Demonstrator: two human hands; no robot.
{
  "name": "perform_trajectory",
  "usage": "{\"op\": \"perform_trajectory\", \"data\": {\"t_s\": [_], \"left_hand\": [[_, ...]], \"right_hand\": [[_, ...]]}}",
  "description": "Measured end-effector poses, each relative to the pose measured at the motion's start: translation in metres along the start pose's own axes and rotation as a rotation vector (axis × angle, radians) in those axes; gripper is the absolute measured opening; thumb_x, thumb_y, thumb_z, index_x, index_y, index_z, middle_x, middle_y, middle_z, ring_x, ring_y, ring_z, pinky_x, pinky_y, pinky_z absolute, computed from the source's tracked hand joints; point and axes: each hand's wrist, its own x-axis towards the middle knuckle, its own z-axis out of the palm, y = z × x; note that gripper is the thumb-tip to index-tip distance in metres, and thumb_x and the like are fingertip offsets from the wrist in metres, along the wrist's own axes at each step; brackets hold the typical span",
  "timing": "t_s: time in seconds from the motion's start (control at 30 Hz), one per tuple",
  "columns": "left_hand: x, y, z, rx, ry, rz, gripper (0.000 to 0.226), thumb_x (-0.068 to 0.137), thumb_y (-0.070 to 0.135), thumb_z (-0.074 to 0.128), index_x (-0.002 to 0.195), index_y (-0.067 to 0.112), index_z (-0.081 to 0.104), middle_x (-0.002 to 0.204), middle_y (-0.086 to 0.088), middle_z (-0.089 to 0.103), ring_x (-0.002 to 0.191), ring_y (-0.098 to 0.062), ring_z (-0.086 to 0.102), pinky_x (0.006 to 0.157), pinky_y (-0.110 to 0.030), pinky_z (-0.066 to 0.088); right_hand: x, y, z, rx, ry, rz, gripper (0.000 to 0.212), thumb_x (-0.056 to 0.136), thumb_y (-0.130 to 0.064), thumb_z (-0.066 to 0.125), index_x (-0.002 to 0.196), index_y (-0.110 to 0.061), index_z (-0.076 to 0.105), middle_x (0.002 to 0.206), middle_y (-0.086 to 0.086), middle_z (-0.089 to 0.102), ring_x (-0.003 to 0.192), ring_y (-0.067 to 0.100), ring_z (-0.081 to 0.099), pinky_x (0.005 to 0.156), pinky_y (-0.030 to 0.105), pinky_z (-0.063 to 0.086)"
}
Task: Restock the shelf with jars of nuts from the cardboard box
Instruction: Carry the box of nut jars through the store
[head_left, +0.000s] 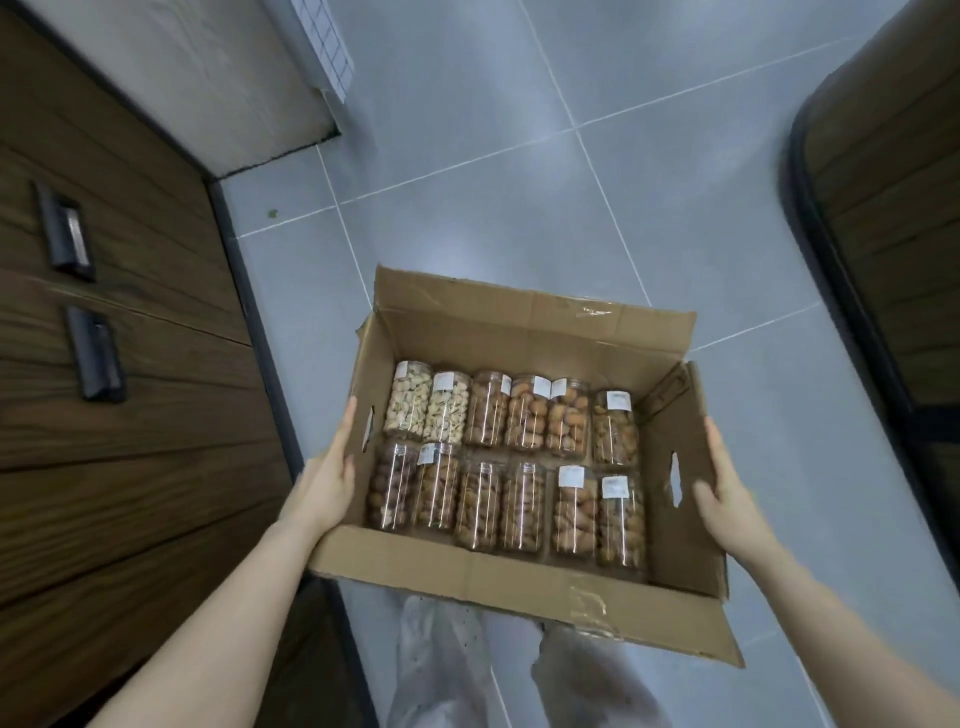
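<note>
An open cardboard box (519, 582) hangs above the floor in front of me, flaps spread. Inside it, several clear jars of nuts (511, 457) lie in two rows, most filled with brown nuts. Two jars of pale nuts (410, 397) are at the back left. My left hand (330, 473) presses flat against the box's left wall by its handle slot. My right hand (727, 483) is flat on the outside of the right wall, slightly blurred. No shelf with jars is in view.
A dark wooden cabinet (104, 364) with black handles (65, 231) runs along the left. Another dark wooden unit (893, 208) stands at the right. Grey floor tiles (519, 182) stretch ahead between them. My legs in light trousers (452, 665) show under the box.
</note>
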Motion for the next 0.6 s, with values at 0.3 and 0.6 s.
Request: {"op": "perform_trajectory", "data": {"t_s": [0.3, 0.6], "left_hand": [[-0.033, 0.062, 0.047, -0.134, 0.193, -0.181, 0.079, 0.099, 0.01, 0.035, 0.138, 0.057, -0.015, 0.066, -0.014, 0.056, 0.057, -0.028, 0.056, 0.064, -0.042, 0.049], [-0.092, 0.102, 0.134, -0.344, 0.397, -0.483, 0.075, 0.098, 0.008, 0.037, 0.146, 0.046, -0.007, 0.055, -0.006, 0.043, 0.051, -0.018, 0.045, 0.053, -0.031, 0.034]], "right_hand": [[0.08, -0.011, -0.073, -0.08, -0.156, -0.217, 0.075, 0.09, 0.01, 0.032, 0.147, -0.03, 0.004, 0.147, -0.021, 0.012, 0.131, -0.001, 0.022, 0.106, 0.017, 0.018], [0.149, -0.049, -0.116, -0.346, -0.361, -0.53, 0.082, 0.083, 0.017, 0.034, 0.149, -0.023, 0.006, 0.158, -0.005, 0.011, 0.142, 0.005, 0.015, 0.119, 0.033, 0.014]]}}
